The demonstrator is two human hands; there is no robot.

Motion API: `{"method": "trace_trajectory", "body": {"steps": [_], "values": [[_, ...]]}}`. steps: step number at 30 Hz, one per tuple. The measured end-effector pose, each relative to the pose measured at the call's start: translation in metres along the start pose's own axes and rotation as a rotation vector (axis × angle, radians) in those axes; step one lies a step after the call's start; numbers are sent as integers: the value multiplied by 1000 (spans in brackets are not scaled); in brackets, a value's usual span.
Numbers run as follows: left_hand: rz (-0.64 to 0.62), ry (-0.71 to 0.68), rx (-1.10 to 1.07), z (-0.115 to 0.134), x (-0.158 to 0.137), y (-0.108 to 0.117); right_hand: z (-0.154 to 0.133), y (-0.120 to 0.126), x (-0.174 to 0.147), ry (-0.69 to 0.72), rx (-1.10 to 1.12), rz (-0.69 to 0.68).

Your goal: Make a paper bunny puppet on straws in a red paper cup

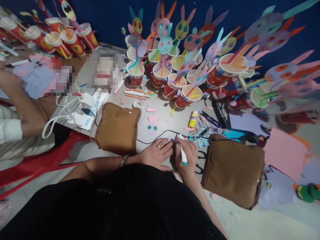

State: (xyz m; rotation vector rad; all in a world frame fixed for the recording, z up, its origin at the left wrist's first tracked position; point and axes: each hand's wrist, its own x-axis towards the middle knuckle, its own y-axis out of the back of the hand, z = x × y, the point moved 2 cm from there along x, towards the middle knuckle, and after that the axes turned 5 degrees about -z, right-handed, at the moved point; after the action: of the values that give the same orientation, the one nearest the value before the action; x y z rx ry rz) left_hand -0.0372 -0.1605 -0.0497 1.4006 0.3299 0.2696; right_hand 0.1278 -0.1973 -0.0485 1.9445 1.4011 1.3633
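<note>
My right hand (188, 156) is closed around a white marker (183, 154) with a blue end, its tip pointing down at the table. Close to that tip, a small purple paper piece (171, 137) is partly covered by my fingers. My left hand (155, 154) lies flat beside it, fingers stretched out, a ring on one of them. Just beyond my left hand is a round lilac paper face (151, 128) with two green eyes. Pink paper scraps (152, 119) lie above the face.
Red paper cups (160, 76) with paper rabbit heads on straws crowd the back. Brown cushioned pads (119, 128) flank my arms. A glue stick (192, 119), scissors (210, 119) and paper scraps lie right of centre. A black cable (150, 141) crosses the table. A co-worker's arm (27, 96) is at left.
</note>
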Motion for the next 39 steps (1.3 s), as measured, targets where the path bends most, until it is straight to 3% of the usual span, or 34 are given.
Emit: {"method": "trace_trajectory", "body": {"steps": [15,30,33,39], "values": [[13,9,18,0,-1,4,-7,2,5,58,-115,6],[63,-2,45,1,-1,1,-5,1,4,4,-76,9],[90,-2,51,1,-2,-1,-2,3,0,-63,3,36],[47,-8,31,0,-1,-2,10,10,-17,-381,360,202]]}}
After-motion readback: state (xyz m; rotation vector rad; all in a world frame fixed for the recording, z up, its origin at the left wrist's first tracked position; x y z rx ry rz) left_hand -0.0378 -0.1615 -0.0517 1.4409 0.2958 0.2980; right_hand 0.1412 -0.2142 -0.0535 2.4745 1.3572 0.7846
